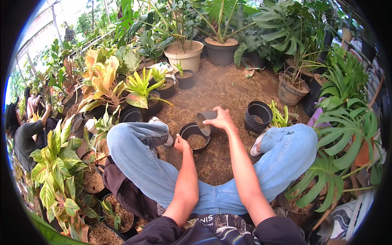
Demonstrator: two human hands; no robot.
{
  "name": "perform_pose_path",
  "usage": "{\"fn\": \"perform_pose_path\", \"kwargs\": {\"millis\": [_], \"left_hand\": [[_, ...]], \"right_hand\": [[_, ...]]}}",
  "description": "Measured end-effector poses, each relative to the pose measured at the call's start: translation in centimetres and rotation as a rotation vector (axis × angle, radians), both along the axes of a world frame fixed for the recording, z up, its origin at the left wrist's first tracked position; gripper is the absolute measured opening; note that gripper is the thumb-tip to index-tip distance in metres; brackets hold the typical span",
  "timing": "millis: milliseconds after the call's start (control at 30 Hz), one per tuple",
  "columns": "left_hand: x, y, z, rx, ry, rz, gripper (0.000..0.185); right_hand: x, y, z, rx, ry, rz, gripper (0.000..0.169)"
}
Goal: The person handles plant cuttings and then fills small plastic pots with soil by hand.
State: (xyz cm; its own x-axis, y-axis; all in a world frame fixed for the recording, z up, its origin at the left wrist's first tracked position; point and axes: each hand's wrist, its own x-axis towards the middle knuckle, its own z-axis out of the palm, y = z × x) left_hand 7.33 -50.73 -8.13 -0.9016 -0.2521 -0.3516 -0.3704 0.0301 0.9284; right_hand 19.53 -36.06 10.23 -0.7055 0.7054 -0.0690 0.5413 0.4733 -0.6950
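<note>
On the ground between my bent legs stands a black plastic plant pot (202,148), with brown potting mix (196,141) inside. My left hand (182,144) grips its left rim. My right hand (221,118) holds a smaller dark pot (205,115), tipped over the right side of the larger one. Brown mix shows at the tilted mouth, above the larger pot. The fingers of my right hand wrap the small pot from the right, and its far side is hidden.
Nested black pots (258,116) stand near my right foot, beside cut green shoots (279,114). Potted yellow-green plants (144,87) line the left. A large cream pot (184,56) and a grey pot (221,52) stand ahead. Another person (29,137) sits at far left.
</note>
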Motion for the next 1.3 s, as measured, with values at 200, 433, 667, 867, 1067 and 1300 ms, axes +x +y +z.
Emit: {"fn": "perform_pose_path", "kwargs": {"millis": [200, 433, 667, 867, 1067, 1300], "left_hand": [[-0.1, 0.2, -0.5, -0.021, 0.025, 0.014, 0.049], [-0.4, 0.3, -1.3, -0.019, 0.031, 0.028, 0.05], [0.3, 0.4, -0.1, -0.01, 0.031, 0.065, 0.048], [0.6, 0.5, 0.4, -0.034, 0.026, 0.112, 0.047], [-0.4, 1.3, -0.6, -0.023, 0.048, 0.096, 0.048], [-0.4, 1.2, -1.2, -0.032, 0.028, 0.136, 0.05]], "right_hand": [[-1.3, -4.8, 1.0, 0.252, -0.067, 0.041, 0.096], [-1.6, -6.7, 0.2, 0.396, -0.032, 0.083, 0.096], [-0.4, -4.9, 0.3, 0.402, 0.128, -0.008, 0.091], [4.9, 5.5, -4.0, -0.038, 0.012, -0.303, 0.098], [10.0, 11.1, -14.6, -0.542, -0.453, -0.258, 0.077], [10.5, 5.4, -13.5, -0.887, -0.645, -0.211, 0.094]]}}
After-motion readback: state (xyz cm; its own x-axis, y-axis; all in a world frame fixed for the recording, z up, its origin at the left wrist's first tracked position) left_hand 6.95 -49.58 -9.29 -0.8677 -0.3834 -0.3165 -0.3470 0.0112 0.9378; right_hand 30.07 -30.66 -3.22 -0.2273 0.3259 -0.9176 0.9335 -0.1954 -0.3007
